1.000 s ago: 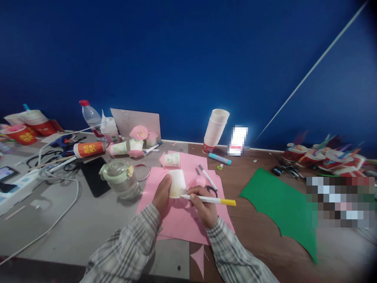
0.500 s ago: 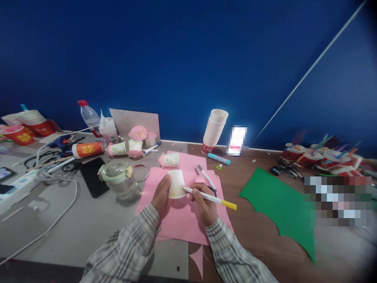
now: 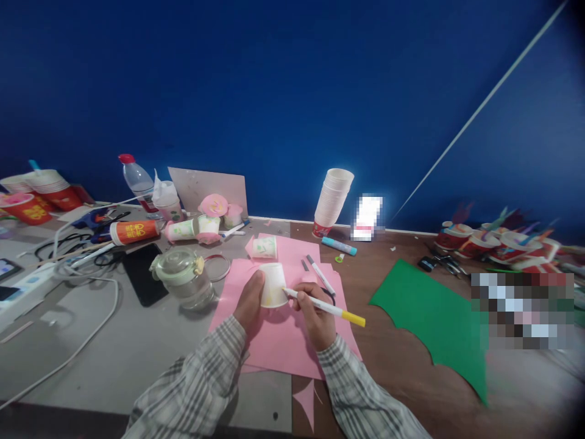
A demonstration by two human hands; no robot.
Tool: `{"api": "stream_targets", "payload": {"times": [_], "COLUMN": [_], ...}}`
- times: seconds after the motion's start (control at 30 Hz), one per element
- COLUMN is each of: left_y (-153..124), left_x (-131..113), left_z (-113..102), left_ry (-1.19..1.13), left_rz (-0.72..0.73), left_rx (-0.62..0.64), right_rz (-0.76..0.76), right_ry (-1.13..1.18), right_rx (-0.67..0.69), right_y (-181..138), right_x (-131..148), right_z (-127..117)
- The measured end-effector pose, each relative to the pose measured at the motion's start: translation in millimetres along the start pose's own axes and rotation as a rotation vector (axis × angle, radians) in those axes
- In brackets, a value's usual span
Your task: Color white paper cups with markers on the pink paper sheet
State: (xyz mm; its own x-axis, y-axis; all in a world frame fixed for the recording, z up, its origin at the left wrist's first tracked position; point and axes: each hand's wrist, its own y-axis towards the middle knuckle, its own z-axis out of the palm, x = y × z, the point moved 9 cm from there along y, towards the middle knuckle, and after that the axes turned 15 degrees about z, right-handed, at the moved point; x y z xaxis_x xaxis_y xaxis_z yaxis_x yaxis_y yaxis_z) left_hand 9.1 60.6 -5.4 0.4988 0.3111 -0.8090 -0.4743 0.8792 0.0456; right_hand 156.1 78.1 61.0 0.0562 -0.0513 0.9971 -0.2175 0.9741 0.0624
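A white paper cup [image 3: 274,281], mouth downward and marked with faint yellow patches, is held over pink paper sheets [image 3: 283,350]. My left hand [image 3: 249,300] is closed around the cup's left side, thumb on its wall. Pinched in my right hand [image 3: 315,316] is a white marker [image 3: 322,303] with a yellow end; its tip meets the cup's right side. Just behind the cup, another paper cup [image 3: 264,247] with green drawings lies on its side on the pink paper. A grey-white marker [image 3: 320,274] rests beyond my right hand.
On the left are a lidded glass jar [image 3: 185,283], a black phone [image 3: 145,274] and white cables. A leaning cup stack [image 3: 333,201] and a blue tube [image 3: 339,246] stand or lie at the back. Green paper [image 3: 425,317] covers part of the right side. Decorated cups [image 3: 210,225] sit back left.
Almost nothing differs. The view has shifted very slightly; both hands keep their hold, with the marker tip still at the cup's side.
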Motion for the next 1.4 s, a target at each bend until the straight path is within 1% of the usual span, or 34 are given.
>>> {"api": "stream_targets", "payload": {"times": [0.17, 0.37, 0.53, 0.7, 0.93, 1.23, 1.4], "left_y": [0.6, -0.5, -0.4, -1.1, -0.5, -0.2, -0.3], "left_x": [3.4, 3.3, -1.1, -1.8, -6.1, 3.4, 3.7], "left_z": [-2.1, -1.7, 0.4, 2.9, 3.1, -0.7, -0.4], "left_ry": [-0.013, -0.007, -0.003, -0.003, -0.012, -0.024, -0.004], "left_rz": [-0.011, -0.014, 0.013, -0.004, 0.034, -0.012, -0.019], "left_rx": [-0.015, -0.001, 0.002, 0.013, 0.0, 0.002, 0.011], "right_rz": [-0.026, -0.034, -0.006, 0.021, 0.017, 0.033, 0.033], "right_ry": [-0.026, -0.035, -0.033, -0.021, -0.016, -0.002, 0.015], "right_rx": [-0.004, 0.009, 0.025, 0.037, 0.065, 0.058, 0.058], "right_y": [-0.1, -0.8, -1.2, -0.8, -0.6, 0.7, 0.5], "right_x": [2.7, 3.4, -1.5, -6.2, -6.8, -8.6, -8.2], "right_z": [0.0, 1.6, 2.5, 3.5, 5.7, 3.9, 3.8]}}
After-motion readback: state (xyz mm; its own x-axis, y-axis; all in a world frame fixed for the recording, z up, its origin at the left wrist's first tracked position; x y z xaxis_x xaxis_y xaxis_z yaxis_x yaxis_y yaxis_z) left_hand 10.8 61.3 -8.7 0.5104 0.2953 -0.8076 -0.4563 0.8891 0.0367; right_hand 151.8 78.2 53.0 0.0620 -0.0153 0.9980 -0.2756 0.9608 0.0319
